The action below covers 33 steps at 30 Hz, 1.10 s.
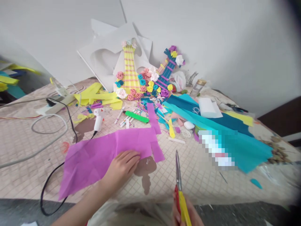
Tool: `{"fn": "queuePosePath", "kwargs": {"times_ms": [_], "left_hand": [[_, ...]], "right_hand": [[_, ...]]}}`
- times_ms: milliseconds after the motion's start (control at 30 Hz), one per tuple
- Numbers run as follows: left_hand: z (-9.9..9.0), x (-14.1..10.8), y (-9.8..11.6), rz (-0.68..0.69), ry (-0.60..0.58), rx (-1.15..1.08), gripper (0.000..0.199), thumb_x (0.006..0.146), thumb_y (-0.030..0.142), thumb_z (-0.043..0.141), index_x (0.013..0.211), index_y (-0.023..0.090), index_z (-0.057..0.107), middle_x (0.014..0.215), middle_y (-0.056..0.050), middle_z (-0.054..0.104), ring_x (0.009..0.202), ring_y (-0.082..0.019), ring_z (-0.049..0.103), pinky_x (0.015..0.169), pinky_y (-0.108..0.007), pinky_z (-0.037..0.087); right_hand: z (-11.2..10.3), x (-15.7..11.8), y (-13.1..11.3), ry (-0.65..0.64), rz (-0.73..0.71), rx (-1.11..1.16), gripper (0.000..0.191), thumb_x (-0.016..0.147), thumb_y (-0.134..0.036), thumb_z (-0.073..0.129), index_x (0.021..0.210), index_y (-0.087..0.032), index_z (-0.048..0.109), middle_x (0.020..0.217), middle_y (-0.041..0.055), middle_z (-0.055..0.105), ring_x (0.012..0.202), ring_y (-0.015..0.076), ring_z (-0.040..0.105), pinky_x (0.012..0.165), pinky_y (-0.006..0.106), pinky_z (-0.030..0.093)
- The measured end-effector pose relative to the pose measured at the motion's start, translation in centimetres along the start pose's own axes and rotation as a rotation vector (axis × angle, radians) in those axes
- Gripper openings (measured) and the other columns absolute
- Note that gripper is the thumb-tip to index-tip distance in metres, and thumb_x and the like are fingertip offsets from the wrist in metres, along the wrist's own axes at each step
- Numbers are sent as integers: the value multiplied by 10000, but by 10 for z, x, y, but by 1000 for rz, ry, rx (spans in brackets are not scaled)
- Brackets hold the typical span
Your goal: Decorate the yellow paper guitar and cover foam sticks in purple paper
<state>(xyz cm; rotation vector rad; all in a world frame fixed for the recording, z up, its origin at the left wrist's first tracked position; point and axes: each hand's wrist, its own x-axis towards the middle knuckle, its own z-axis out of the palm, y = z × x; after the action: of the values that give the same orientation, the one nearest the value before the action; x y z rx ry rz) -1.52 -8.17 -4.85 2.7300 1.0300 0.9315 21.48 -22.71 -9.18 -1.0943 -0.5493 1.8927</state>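
A large sheet of purple crepe paper (91,157) lies on the table in front of me. My left hand (124,163) rests palm down over its lower edge, fingers extended and lightly bent, pressing on the sheet. Two narrow purple strips, an upper one (154,117) and a lower one (158,151), lie at the sheet's right end. My right hand (187,213), partly cut off by the bottom of the view, grips scissors (179,179) with red and yellow handles. Their blades are closed and point away from me, to the right of the paper and apart from it.
A white glue gun (98,120) stands behind the sheet, its black cord (43,188) crossing the paper. A green marker (136,116) and several pens lie nearby. Two flower-trimmed paper guitars, yellow (129,69) and blue (168,70), lean at the back. Teal paper (244,150) spreads right.
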Motion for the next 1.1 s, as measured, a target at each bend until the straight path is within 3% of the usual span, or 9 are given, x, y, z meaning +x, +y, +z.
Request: {"fn": "queuePosePath", "kwargs": {"times_ms": [100, 233, 400, 567, 767, 933, 1000, 1100], "left_hand": [[1, -1, 2, -6, 17, -12, 176, 869, 159, 478, 956, 163, 630, 949, -63, 699, 870, -191, 642, 765, -341, 532], [0, -1, 5, 2, 59, -36, 163, 854, 149, 500, 946, 169, 632, 940, -58, 707, 854, -185, 649, 752, -329, 536], [-3, 2, 9, 23, 97, -60, 152, 826, 123, 539, 942, 172, 625, 943, -52, 707, 858, -181, 648, 767, -326, 529], [-8, 2, 12, 47, 114, -103, 190, 796, 88, 573, 962, 172, 611, 959, -56, 701, 890, -180, 634, 795, -330, 521], [-14, 0, 19, 82, 101, -160, 240, 771, 71, 595, 994, 160, 602, 976, -75, 698, 921, -194, 625, 789, -331, 526], [-24, -6, 28, 112, 45, -208, 343, 770, 102, 599, 1100, 190, 575, 988, -74, 701, 957, -216, 630, 812, -358, 539], [-27, -11, 36, 112, 6, -366, 465, 760, 97, 607, 1196, 238, 526, 983, -63, 705, 968, -212, 631, 837, -361, 539], [-24, -23, 50, -53, -239, -941, 462, 799, 149, 576, 1215, 341, 514, 1005, -58, 691, 962, -206, 632, 824, -359, 539]], "right_hand": [[6, 5, 19, 24, 67, 107, 525, 570, -733, 579, 803, -263, 567, 485, -50, 409, 380, 85, 331, 376, 218, 294], [16, -3, 19, 35, 92, 135, 676, 457, -828, 546, 786, -239, 568, 545, -29, 475, 462, 85, 407, 455, 217, 338], [36, 3, -13, -39, 227, 151, 702, 510, -814, 545, 880, -219, 498, 581, -75, 444, 381, 30, 352, 392, 170, 276], [55, 15, -42, -51, 255, 152, 709, 513, -832, 517, 864, -220, 443, 603, -75, 432, 392, 35, 367, 340, 160, 324], [65, 19, -54, -13, 247, 166, 695, 524, -808, 545, 875, -212, 468, 590, -72, 424, 402, 41, 367, 334, 160, 338], [66, 15, -54, 10, 190, 170, 575, 601, -734, 575, 819, -217, 451, 623, -62, 431, 420, 42, 370, 355, 162, 327], [63, 15, -50, -1, 170, 156, 551, 623, -710, 579, 826, -212, 459, 645, -52, 437, 430, 47, 379, 353, 165, 317], [56, 16, -40, -5, 138, 145, 568, 610, -718, 580, 834, -210, 458, 659, -46, 447, 426, 47, 379, 353, 170, 313]]}}
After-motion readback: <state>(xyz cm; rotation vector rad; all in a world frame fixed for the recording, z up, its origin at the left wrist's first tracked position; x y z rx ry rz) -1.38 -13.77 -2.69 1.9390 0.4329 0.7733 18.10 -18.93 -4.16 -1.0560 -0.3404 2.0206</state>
